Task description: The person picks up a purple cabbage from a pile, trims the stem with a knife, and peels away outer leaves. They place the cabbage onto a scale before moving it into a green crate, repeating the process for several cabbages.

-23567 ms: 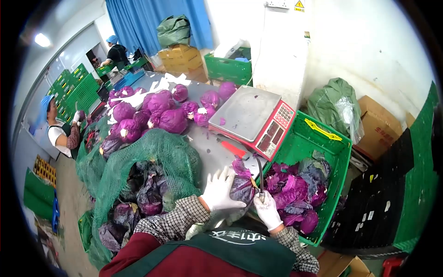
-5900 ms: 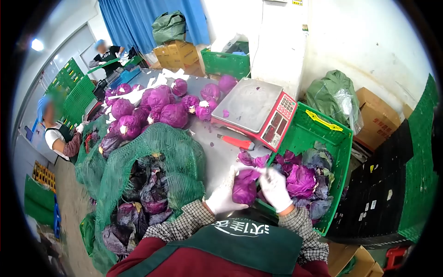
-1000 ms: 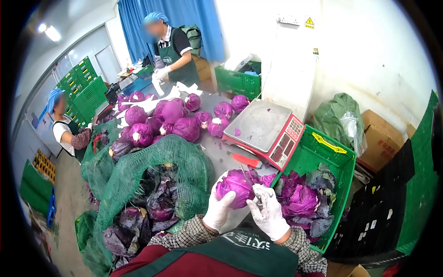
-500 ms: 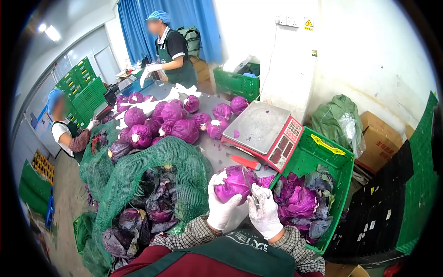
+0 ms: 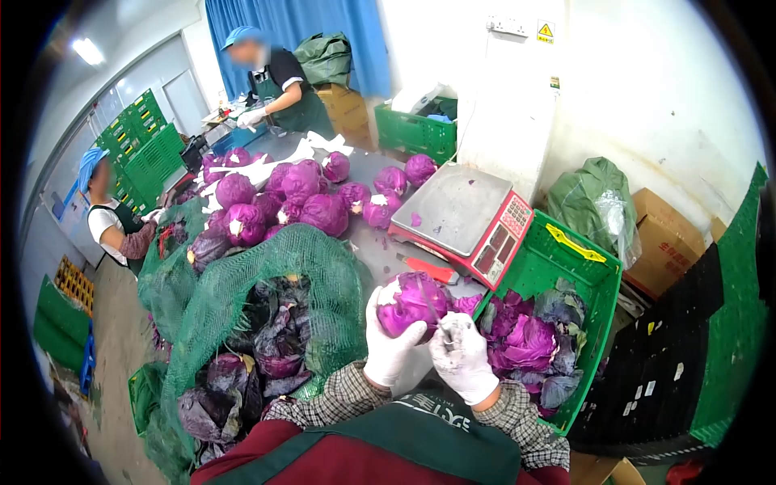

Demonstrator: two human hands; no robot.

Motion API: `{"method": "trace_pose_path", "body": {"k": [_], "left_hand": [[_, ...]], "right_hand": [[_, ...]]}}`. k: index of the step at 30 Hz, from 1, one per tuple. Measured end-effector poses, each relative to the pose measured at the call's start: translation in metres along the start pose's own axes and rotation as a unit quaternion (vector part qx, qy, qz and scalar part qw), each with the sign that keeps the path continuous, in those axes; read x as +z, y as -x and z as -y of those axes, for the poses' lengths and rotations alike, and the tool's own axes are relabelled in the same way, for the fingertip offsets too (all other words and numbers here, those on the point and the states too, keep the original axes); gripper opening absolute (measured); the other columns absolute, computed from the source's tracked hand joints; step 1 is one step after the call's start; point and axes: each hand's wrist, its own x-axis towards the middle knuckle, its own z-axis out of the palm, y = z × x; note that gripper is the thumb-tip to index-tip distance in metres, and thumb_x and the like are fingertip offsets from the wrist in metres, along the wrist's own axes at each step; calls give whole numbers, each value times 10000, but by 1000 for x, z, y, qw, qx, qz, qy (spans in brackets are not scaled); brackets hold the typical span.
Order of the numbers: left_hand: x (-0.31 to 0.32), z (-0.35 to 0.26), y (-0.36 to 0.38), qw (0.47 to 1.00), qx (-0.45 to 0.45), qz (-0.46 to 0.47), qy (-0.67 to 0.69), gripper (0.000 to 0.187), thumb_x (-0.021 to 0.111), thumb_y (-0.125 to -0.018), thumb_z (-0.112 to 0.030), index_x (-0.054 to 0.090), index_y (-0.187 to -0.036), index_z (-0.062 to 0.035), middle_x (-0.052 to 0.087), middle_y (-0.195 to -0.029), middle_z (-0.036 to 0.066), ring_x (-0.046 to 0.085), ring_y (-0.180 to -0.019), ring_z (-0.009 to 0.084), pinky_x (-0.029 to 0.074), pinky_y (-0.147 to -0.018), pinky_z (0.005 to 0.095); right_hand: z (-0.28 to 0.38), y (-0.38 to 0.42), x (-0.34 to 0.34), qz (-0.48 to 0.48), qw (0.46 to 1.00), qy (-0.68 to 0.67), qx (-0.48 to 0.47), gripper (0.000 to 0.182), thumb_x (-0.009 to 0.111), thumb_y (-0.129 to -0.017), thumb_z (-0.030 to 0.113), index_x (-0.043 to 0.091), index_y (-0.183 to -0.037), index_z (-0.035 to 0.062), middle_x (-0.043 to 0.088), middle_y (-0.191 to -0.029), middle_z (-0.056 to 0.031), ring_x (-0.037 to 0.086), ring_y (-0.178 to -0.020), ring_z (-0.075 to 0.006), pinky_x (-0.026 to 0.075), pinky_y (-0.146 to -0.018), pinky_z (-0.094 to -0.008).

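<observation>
My left hand [image 5: 391, 347], in a white glove, grips a purple cabbage [image 5: 414, 302] from its left side and underneath. At the cabbage's right side is my right hand [image 5: 463, 356], also gloved, closed round a small knife that is mostly hidden by the fingers. A loose purple leaf [image 5: 467, 305] lies just beyond my right hand. Behind the held cabbage is a red-handled tool [image 5: 428, 268] on the metal table [image 5: 374, 255]. A green crate [image 5: 600, 349] of cut leaves stands right of my right hand.
A red scale [image 5: 461, 212] stands behind the crate. More purple cabbages [image 5: 325, 213] are piled at the back left. Green net sacks [image 5: 242, 283] with dark cabbages lie at my left. Two people in blue caps, one [image 5: 299, 105] behind the table, one [image 5: 117, 226] far left, work nearby.
My right hand has shifted slightly left and the knife blade shows less. The view has moved a little. The person behind the table has bent forward, drawing the gloved hands lower.
</observation>
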Motion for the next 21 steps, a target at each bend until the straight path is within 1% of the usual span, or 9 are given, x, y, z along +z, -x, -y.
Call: {"method": "trace_pose_path", "body": {"k": [1,3,4,9,10,11,13,16,21], "left_hand": [[-4,5,-8,999,1,33,8,785,762,-755,-41,335,-1411,-94,443,-1344,109,477,-1219,248,438,-1018,413],[6,4,-6,987,-103,-7,125,654,745,-797,-128,426,-1362,-44,550,-1252,105,558,-1132,227,465,-987,387],[7,3,-4,976,-146,-7,164,647,740,-798,-119,427,-1361,-49,553,-1255,102,560,-1138,234,466,-988,399],[-7,4,-4,902,-340,11,268,621,658,-859,-359,421,-1368,-94,535,-1304,142,543,-1183,303,459,-983,512],[-4,-5,-5,896,-343,30,281,665,607,-841,-500,424,-1382,-161,514,-1346,88,512,-1229,296,468,-957,545],[-11,-4,-6,896,-336,35,290,686,647,-830,-459,402,-1393,-154,493,-1365,99,508,-1233,294,464,-975,526],[-14,-2,-7,938,-244,79,232,740,698,-803,-417,368,-1407,-145,469,-1384,116,504,-1238,296,462,-988,505],[-8,-10,-8,966,-169,78,181,802,748,-772,-357,337,-1406,-90,466,-1362,133,509,-1226,280,443,-1024,451],[2,-15,-5,980,-126,80,134,820,766,-753,-339,352,-1392,-36,487,-1328,122,508,-1217,252,423,-1040,410]], "right_hand": [[-6,7,6,22,997,-41,58,179,610,-770,-49,570,-930,21,524,-803,-101,556,-688,-258,470,-606,-322],[-27,4,12,-2,986,119,-118,194,607,-759,-74,555,-922,18,514,-785,-65,532,-666,-197,451,-595,-301],[-12,5,6,60,995,-31,76,147,591,-797,-73,540,-911,4,525,-785,-44,538,-672,-133,452,-585,-267],[-32,10,-3,-16,929,-271,250,75,577,-861,-1,526,-899,39,557,-741,-37,554,-572,-105,467,-500,-238],[-35,3,-12,-104,878,-386,263,89,601,-878,47,513,-879,44,547,-686,-48,518,-505,-107,463,-474,-243],[-39,-2,-25,-117,850,-428,285,138,623,-888,97,499,-850,50,546,-684,-56,497,-487,-112,455,-459,-251],[-79,8,-43,-58,875,-343,336,142,654,-874,101,532,-889,30,559,-742,-54,534,-555,-117,474,-521,-251],[-56,7,-42,-43,985,-46,159,156,660,-876,84,562,-976,13,572,-803,-43,565,-641,-120,486,-603,-249],[-4,-4,-33,4,990,-120,79,221,706,-834,33,593,-1023,2,567,-885,-62,609,-745,-117,509,-646,-232]]}}
